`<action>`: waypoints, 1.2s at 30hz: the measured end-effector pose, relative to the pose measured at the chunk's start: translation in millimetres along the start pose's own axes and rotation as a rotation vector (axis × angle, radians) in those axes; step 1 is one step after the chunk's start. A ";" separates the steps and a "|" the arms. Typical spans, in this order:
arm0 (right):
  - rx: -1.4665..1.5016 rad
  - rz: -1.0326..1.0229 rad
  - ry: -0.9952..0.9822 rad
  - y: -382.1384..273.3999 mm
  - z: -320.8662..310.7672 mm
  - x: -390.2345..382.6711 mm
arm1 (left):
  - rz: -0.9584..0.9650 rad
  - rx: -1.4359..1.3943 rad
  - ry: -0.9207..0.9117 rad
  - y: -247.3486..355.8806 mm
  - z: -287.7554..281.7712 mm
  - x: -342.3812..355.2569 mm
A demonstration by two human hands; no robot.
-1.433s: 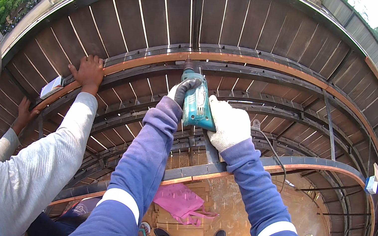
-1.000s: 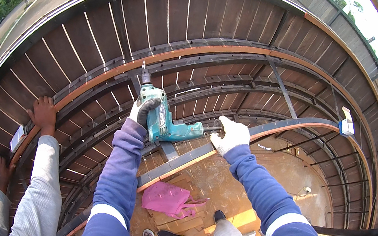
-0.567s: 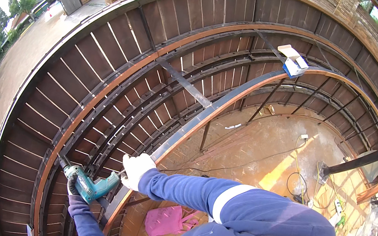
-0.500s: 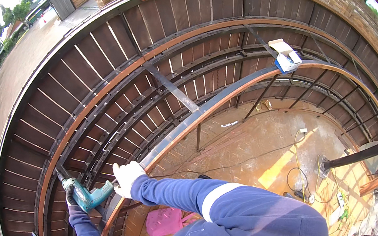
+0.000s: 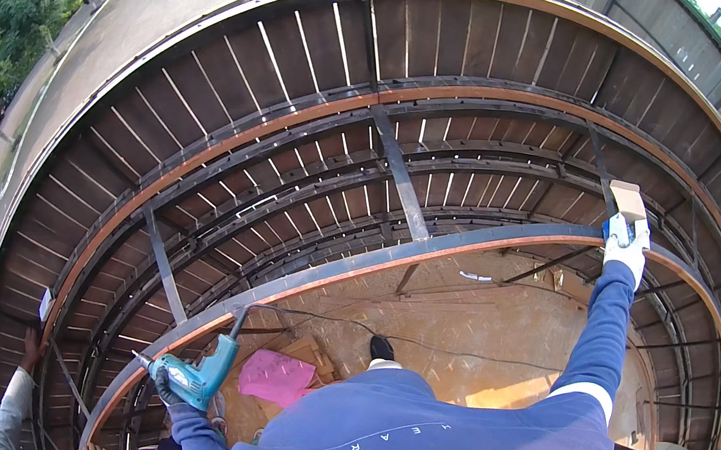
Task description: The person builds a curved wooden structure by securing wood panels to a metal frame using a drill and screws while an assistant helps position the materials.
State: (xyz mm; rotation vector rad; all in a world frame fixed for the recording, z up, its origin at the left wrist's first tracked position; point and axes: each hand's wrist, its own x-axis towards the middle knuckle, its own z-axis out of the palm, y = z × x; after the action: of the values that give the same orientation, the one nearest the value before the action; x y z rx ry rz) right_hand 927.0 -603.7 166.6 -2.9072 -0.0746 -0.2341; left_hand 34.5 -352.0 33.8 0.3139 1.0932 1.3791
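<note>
head: left hand [image 5: 166, 388] holds drill [image 5: 198, 378] (right hand [image 5: 627, 253] at box [image 5: 627, 201])

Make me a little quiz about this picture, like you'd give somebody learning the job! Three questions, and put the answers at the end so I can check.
1. True or false: the left hand holds a teal drill.
2. What colour is the crumpled cloth on the floor? A) green B) pink C) yellow
3. Fill in the blank: the right hand is at an open ____.

Key: 1. True. 2. B. 3. Box.
</note>
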 end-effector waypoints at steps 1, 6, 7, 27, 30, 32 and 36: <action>-0.046 -0.029 -0.058 25.0 14.9 26.5 | -0.021 -0.041 0.011 -12.5 -6.7 -8.6; -0.115 -0.208 -0.195 65.5 88.5 101.2 | -0.159 -0.043 0.011 -81.0 -34.1 -42.2; -0.118 -0.232 -0.184 63.4 93.9 102.7 | -0.184 0.028 0.021 -91.6 -42.1 -50.2; 0.476 -1.053 -0.151 -136.8 34.2 -273.9 | -0.480 0.097 0.011 -153.7 -49.7 -90.6; 0.367 -1.051 -0.217 -147.6 40.2 -289.8 | -0.463 0.104 0.030 -152.0 -54.6 -89.3; 0.347 -1.051 -0.254 -153.8 37.9 -293.0 | -0.457 0.107 0.047 -150.4 -58.4 -91.8; 0.277 -1.088 -0.404 -165.7 16.6 -278.9 | -0.436 0.081 0.091 -154.4 -71.6 -98.5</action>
State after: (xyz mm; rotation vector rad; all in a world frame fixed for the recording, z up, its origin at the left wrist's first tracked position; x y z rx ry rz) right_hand 643.3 -447.7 141.0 -2.2848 -1.5865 0.1941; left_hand 93.6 -504.7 -74.9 0.0624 1.2114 0.9698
